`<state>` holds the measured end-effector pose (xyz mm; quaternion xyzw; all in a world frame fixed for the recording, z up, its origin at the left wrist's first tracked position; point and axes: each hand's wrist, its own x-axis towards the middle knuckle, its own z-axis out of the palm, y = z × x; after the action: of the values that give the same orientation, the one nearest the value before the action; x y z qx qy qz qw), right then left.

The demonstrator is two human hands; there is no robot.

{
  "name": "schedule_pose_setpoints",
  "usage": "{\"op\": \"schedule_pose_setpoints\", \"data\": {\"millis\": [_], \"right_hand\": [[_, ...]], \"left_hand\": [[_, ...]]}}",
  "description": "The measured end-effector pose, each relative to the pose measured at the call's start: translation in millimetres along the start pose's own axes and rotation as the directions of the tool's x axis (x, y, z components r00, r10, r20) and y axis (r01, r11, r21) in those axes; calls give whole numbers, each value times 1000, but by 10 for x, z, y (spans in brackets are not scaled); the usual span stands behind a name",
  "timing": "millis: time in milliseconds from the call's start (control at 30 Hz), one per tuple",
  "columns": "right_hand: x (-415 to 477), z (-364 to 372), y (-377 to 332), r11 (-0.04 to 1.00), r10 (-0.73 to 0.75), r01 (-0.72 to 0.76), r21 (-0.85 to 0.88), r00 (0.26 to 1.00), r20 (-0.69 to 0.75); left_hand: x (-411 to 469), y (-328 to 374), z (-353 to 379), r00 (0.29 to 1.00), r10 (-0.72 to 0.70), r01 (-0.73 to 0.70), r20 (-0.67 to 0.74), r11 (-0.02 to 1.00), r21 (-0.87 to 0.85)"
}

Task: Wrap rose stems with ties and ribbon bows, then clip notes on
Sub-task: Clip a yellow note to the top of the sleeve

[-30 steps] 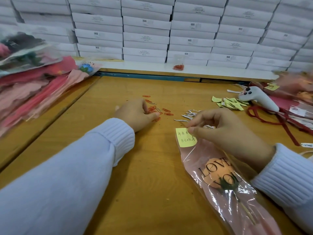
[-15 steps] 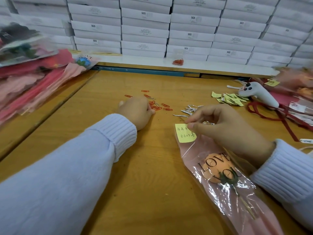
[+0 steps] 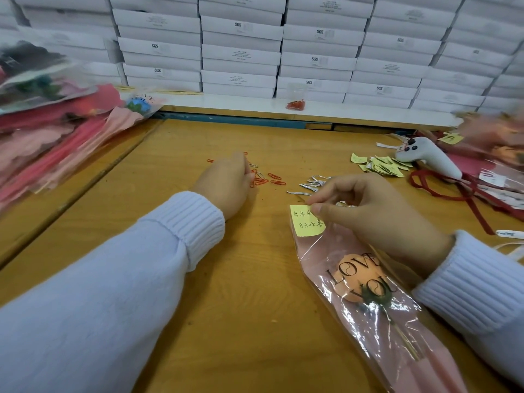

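Observation:
A single orange rose in a clear pink sleeve [image 3: 368, 296] printed "LOVE YOU" lies on the wooden table [image 3: 241, 307], its top pointing away from me. My right hand [image 3: 368, 211] pinches a yellow handwritten note [image 3: 304, 222] against the sleeve's top edge. My left hand [image 3: 226, 185] reaches into the scattered orange paper clips [image 3: 272, 178]. Its fingers are curled, and the thumb and fingertips pinch a clip at the left edge of the pile. Silver twist ties [image 3: 312, 184] lie just beyond my right hand.
More yellow notes [image 3: 380, 165] lie at the right beside a white handheld controller [image 3: 431, 160] and red ribbon [image 3: 442, 191]. Wrapped roses are heaped at far left [image 3: 56, 137] and far right [image 3: 496, 137]. Stacked white boxes [image 3: 241, 52] wall off the back, with a small bag of clips [image 3: 295, 103] on the ledge.
My left hand has drawn a little back and left across the clips, its fingers curling in. My right hand still holds the note on the sleeve.

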<state>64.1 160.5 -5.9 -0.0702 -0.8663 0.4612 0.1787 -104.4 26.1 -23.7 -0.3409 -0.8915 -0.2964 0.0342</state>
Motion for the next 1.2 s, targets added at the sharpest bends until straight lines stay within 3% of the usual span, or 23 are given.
{"op": "schedule_pose_setpoints", "data": {"millis": [167, 400, 500, 933, 1200], "right_hand": [[-3, 2, -6, 1000, 1, -1, 5, 1000, -1], [-4, -14, -8, 1000, -10, 11, -24, 1000, 14], [-6, -15, -4, 1000, -12, 12, -22, 1000, 16], [-11, -4, -6, 1000, -7, 7, -13, 1000, -2], [-14, -7, -22, 999, -13, 13, -29, 1000, -2]], "left_hand": [[-15, -30, -43, 988, -130, 87, -88, 918, -388], [-36, -29, -122, 969, -243, 210, 45, 716, -666], [-39, -13, -135, 965, -251, 235, 75, 702, -672], [-79, 29, -88, 988, -140, 153, 62, 902, -403], [-119, 95, -140, 978, -192, 209, 84, 866, -455]]}}
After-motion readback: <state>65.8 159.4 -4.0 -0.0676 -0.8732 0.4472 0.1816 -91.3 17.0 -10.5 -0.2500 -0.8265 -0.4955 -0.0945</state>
